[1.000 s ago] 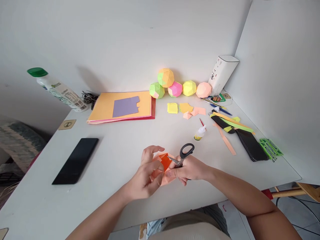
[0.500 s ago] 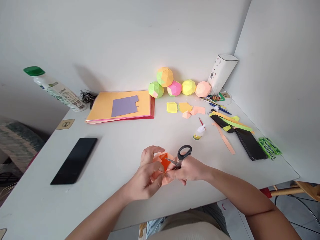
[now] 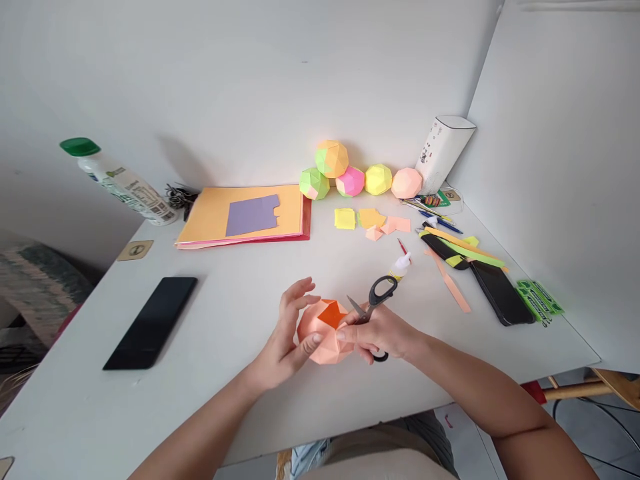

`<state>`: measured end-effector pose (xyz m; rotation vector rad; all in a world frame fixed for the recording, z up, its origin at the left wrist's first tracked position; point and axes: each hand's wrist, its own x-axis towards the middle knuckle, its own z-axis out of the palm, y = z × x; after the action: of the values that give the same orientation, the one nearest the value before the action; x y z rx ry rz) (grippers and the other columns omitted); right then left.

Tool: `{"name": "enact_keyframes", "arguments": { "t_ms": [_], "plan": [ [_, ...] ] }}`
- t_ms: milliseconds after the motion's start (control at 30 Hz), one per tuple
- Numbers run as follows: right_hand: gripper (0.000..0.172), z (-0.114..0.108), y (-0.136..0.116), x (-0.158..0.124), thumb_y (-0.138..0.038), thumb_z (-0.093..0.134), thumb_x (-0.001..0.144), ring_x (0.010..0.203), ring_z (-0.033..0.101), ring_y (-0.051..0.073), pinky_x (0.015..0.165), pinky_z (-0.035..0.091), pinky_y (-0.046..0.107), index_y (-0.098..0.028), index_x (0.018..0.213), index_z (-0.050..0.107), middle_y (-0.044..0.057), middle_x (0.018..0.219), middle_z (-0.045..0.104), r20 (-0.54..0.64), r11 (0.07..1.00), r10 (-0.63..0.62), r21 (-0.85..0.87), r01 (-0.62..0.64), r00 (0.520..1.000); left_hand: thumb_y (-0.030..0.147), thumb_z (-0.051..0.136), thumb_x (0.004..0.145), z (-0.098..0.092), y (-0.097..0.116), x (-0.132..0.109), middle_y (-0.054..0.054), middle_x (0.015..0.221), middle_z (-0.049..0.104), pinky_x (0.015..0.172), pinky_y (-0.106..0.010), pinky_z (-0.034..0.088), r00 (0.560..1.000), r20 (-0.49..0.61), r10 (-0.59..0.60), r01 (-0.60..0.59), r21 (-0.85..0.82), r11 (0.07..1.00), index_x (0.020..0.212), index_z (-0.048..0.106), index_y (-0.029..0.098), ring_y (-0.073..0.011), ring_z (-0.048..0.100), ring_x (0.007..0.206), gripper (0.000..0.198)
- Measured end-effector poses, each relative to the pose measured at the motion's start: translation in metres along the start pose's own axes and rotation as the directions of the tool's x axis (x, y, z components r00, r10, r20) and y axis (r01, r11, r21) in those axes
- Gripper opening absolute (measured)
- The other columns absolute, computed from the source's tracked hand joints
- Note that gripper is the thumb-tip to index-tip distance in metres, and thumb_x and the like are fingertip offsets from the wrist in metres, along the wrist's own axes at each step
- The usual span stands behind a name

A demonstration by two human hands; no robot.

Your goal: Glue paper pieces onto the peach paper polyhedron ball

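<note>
A peach paper ball (image 3: 326,348) made of folded facets sits on the table in front of me, with an opening at its top that shows an orange inside. My left hand (image 3: 287,340) rests against the ball's left side, its fingers spread and its thumb tip touching the front facets. My right hand (image 3: 383,331) grips black-handled scissors (image 3: 371,308), whose blades point up and left, clear of the paper. The right thumb and a finger also pinch the ball's right edge near the opening.
Finished paper balls (image 3: 379,179) line the wall, near paper pieces (image 3: 345,219). Behind my right hand stands a glue bottle (image 3: 400,265). A black tablet (image 3: 151,323) lies left, below stacked paper sheets (image 3: 200,217). At right are paper strips (image 3: 453,287) and a black phone (image 3: 500,293).
My left fingers have loosened from the opening and spread along the ball's left side, uncovering more of it. The scissors have moved right, their blades now away from the opening.
</note>
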<state>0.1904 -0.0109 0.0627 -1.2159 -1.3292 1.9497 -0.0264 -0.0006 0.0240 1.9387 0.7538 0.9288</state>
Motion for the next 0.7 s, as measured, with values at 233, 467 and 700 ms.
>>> {"name": "enact_keyframes", "arguments": {
  "t_ms": [233, 467, 700],
  "plan": [
    [0.036, -0.010, 0.008, -0.001, -0.040, 0.066, 0.081, 0.031, 0.047, 0.008, 0.040, 0.036, 0.020, -0.017, 0.058, 0.053, -0.011, 0.033, 0.036, 0.020, 1.000, -0.013, 0.027, 0.013, 1.000, 0.047, 0.048, 0.096, 0.011, -0.012, 0.000, -0.012, 0.150, 0.022, 0.111, -0.057, 0.034, 0.993, 0.103, 0.054, -0.054, -0.008, 0.999, 0.147, 0.029, 0.034, -0.0337, 0.021, 0.143, 0.056],
    [0.031, -0.014, 0.004, -0.005, -0.044, 0.070, 0.078, 0.031, 0.047, 0.008, 0.039, 0.037, 0.020, -0.016, 0.069, 0.061, -0.012, 0.034, 0.038, 0.087, 1.000, -0.012, -0.015, 0.013, 0.996, 0.049, 0.045, 0.096, 0.012, -0.014, 0.000, -0.013, 0.150, 0.024, 0.107, -0.056, 0.039, 0.986, 0.153, 0.067, -0.064, -0.028, 0.998, 0.149, 0.027, 0.036, -0.0342, 0.031, 0.138, 0.057],
    [0.032, -0.007, -0.001, -0.006, -0.029, 0.066, 0.077, 0.029, 0.042, 0.006, 0.039, 0.032, 0.020, -0.017, 0.052, 0.051, -0.011, 0.032, 0.038, -0.032, 0.999, -0.047, -0.010, 0.047, 0.998, 0.069, 0.058, 0.078, 0.016, -0.016, -0.003, -0.014, 0.150, 0.022, 0.108, -0.060, 0.036, 1.000, 0.011, -0.009, 0.009, -0.016, 1.000, 0.149, 0.022, 0.037, -0.0386, 0.030, 0.138, 0.086]
  ]
}}
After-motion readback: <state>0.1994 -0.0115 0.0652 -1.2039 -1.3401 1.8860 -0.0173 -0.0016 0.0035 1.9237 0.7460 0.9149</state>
